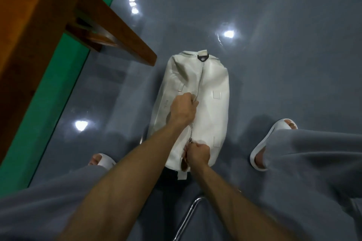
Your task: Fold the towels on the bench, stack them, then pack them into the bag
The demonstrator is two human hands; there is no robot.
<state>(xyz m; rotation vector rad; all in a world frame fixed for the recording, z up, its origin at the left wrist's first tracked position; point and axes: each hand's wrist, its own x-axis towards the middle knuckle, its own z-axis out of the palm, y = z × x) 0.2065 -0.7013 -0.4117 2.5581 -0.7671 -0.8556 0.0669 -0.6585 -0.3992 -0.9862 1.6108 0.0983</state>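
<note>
a white bag (213, 84) is lying lengthwise on the glossy grey floor (274, 25), between the person's feet in white slippers (262, 146). its zip (200, 76) is running along the top, looking closed on the far stretch and gaping at the near end. the left hand (183, 110) is clenching the fabric beside the zip at mid-length. the right hand (198, 154) is curling tight at the near end, pinching what looks like the zip pull. a wooden bench (29, 25) is standing at the upper left, its leg (121, 31) ending near the bag's far corner.
</note>
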